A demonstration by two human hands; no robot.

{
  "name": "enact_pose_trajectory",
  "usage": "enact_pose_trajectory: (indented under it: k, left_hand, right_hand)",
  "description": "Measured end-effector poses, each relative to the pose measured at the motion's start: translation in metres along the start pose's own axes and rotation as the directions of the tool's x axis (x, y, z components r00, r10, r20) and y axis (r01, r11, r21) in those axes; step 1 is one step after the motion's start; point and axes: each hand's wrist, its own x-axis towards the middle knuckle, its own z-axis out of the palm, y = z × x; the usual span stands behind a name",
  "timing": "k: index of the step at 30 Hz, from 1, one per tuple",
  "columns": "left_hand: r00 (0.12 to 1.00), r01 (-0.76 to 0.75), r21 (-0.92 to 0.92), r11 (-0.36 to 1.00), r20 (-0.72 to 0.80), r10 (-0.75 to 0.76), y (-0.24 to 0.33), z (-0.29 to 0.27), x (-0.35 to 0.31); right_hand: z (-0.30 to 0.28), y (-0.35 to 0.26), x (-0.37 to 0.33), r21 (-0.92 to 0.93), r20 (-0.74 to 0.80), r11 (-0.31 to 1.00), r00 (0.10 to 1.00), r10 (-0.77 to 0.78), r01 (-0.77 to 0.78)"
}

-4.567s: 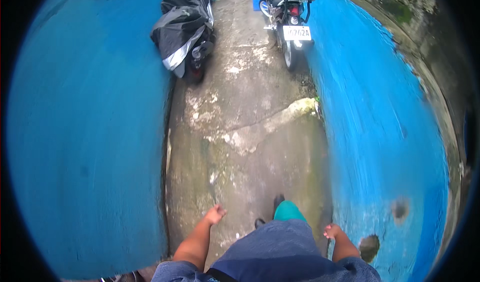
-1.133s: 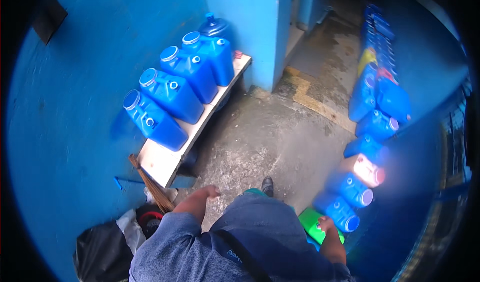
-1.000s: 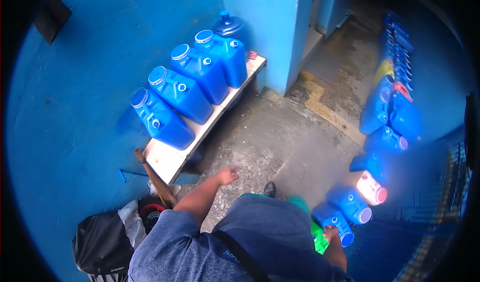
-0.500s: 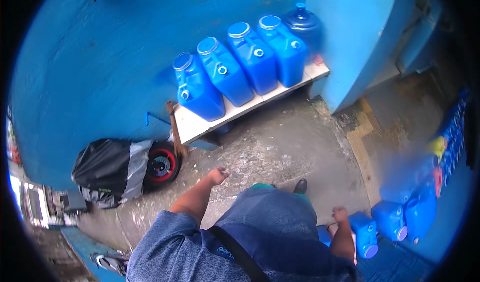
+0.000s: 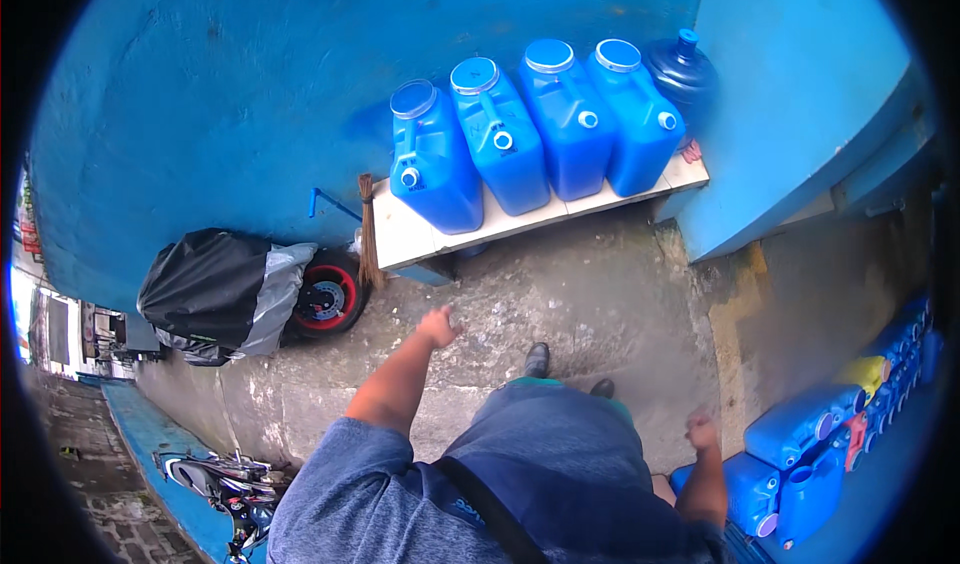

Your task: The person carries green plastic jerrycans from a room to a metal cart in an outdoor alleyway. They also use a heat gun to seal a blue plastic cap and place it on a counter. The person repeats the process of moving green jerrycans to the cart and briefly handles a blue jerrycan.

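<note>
My left hand (image 5: 437, 326) hangs in front of me above the concrete floor, nothing in it, its fingers loosely bent and partly apart. Low on the right is my right hand (image 5: 703, 430); its fingers are blurred, and no held thing shows. Ahead, several blue water jugs (image 5: 436, 169) with round lids and small white spout caps stand upright in a row on a white tiled bench (image 5: 400, 243). A round translucent blue water bottle (image 5: 683, 69) stands at the bench's right end. Both hands are apart from all of these.
A straw broom (image 5: 368, 234) leans at the bench's left end. Beside it stands a covered motorcycle (image 5: 215, 294) with a red-rimmed wheel. More blue jugs (image 5: 808, 497) line the right wall, with a yellow container (image 5: 862, 373) among them. Another motorcycle (image 5: 225, 484) is at lower left.
The view has turned, so the bench and jugs sit farther right and the right-hand jugs show more clearly. One of my feet has come forward. Both hands remain away from the jugs.
</note>
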Motion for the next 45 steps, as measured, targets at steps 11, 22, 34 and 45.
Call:
enact_pose_trajectory:
  k: [11, 22, 34, 45]
  left_hand:
    - [0.536, -0.136, 0.162, 0.977, -0.818, 0.210, 0.024, -0.208, 0.095]
    - [0.636, -0.141, 0.017, 0.990, -0.765, 0.104, 0.004, -0.169, 0.070]
    - [0.690, -0.357, -0.166, 0.919, -0.710, 0.139, 0.010, -0.230, 0.122]
    - [0.572, -0.400, -0.021, 0.916, -0.787, 0.232, -0.007, -0.129, 0.019]
  right_hand:
    - [0.037, -0.056, -0.041, 0.054, 0.161, 0.996, 0.985, 0.067, -0.076]
    - [0.034, -0.132, -0.031, 0.068, 0.112, 0.997, 0.993, -0.041, 0.034]
    - [0.014, -0.122, -0.023, -0.027, 0.155, 0.999, 0.987, -0.042, 0.047]
    - [0.040, -0.084, -0.042, 0.014, 0.203, 1.000, 0.979, 0.023, -0.027]
